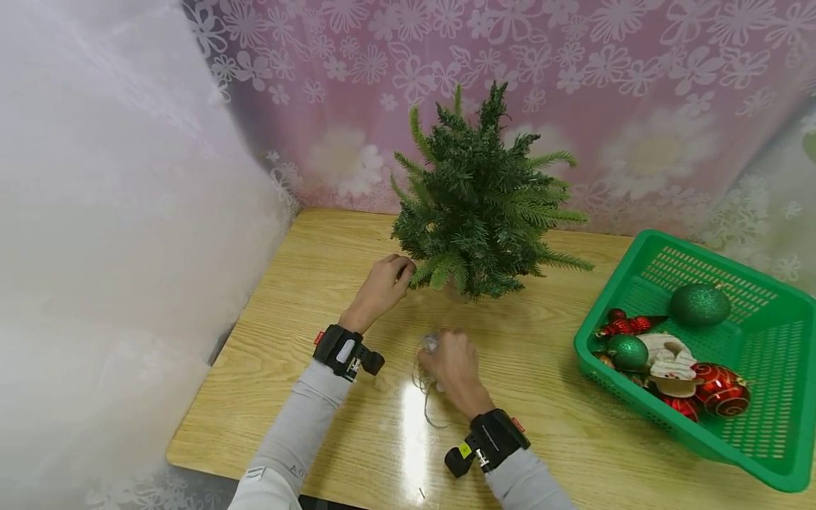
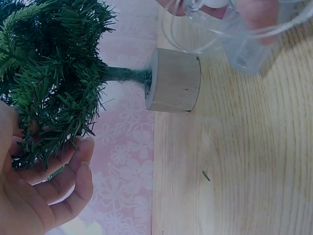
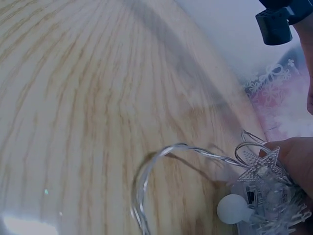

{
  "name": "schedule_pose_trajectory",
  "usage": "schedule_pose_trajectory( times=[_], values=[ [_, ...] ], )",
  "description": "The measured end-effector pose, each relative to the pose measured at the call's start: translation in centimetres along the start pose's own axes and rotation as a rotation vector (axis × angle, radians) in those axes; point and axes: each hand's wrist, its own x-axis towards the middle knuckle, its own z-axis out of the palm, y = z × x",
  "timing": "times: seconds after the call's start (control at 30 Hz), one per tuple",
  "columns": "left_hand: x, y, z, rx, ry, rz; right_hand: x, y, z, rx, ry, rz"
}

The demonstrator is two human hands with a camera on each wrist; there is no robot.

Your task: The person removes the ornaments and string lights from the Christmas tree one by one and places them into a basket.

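A small artificial Christmas tree [image 1: 478,191] stands upright on a round wooden base [image 2: 176,81]. My left hand [image 1: 384,283] is at its lower left branches. In the left wrist view the fingers [image 2: 73,196] curl round the needles of a low branch, with the thumb on the other side. Near the middle of the table, my right hand [image 1: 454,361] grips a bundle of clear string lights [image 3: 271,196]. The bundle shows a star-shaped piece [image 3: 261,164], a white ball [image 3: 234,209] and a clear plastic box [image 2: 244,51]. A loop of its wire [image 3: 146,176] trails on the wood.
To the right, a green plastic basket [image 1: 669,432] holds a large green ball [image 1: 699,304], a small green ball [image 1: 627,351], red ornaments [image 1: 722,389] and a white figure [image 1: 669,358]. A flowered curtain [image 1: 344,142] hangs behind the wooden table [image 1: 274,333].
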Motion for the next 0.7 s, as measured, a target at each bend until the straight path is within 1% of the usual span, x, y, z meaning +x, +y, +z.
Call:
schedule_pose_trajectory(
  times=[0.17, 0.33, 0.47, 0.53, 0.7],
  values=[
    [0.0, -0.1, 0.3, 0.004, 0.015, -0.005, 0.0, 0.7, -1.0, 0.046, -0.041, 0.024],
    [0.1, -0.1, 0.5, -0.003, 0.028, 0.005, 0.1, 1.4, -2.6, 0.13, -0.078, 0.095],
    [0.0, -0.1, 0.6, -0.005, 0.025, -0.008, 0.2, 1.9, -4.2, 0.171, -0.097, 0.149],
    [0.0, -0.1, 0.6, -0.007, 0.023, -0.015, 0.3, 2.0, -5.1, 0.187, -0.091, 0.161],
    [-0.1, -0.1, 0.6, -0.011, 0.026, -0.014, 0.5, 2.6, -7.0, 0.203, -0.046, 0.151]
  ],
)
